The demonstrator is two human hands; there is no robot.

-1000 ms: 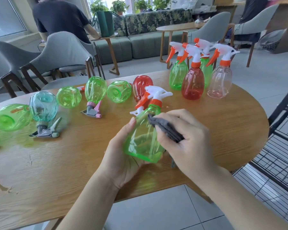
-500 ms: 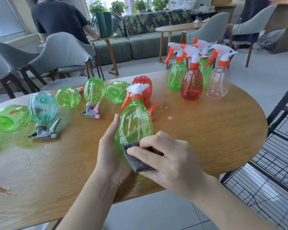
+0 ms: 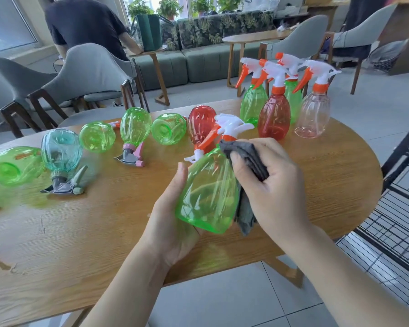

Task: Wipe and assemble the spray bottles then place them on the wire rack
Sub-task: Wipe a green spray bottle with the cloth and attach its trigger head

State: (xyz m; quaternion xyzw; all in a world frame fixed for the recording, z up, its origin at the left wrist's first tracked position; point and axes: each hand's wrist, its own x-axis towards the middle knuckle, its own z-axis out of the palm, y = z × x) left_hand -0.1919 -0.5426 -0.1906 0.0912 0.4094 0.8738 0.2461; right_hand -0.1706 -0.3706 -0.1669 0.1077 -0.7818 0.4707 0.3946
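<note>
Gleaming translucent green spray bottle [image 3: 208,192] in left hand [image 3: 172,223]'s grip, right hand [image 3: 272,185] clutching grey cloth [image 3: 248,156].

Held bottle [image 3: 208,192] translucent green, trigger head [image 3: 229,125] white and orange; cloth [image 3: 246,156] grey; at one o'clock, red bottle [image 3: 274,119].

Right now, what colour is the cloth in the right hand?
Dark grey cloth, seen in the head view, pressed against the green bottle.

no readable text, no labels, no brands, no numbers anywhere
</note>
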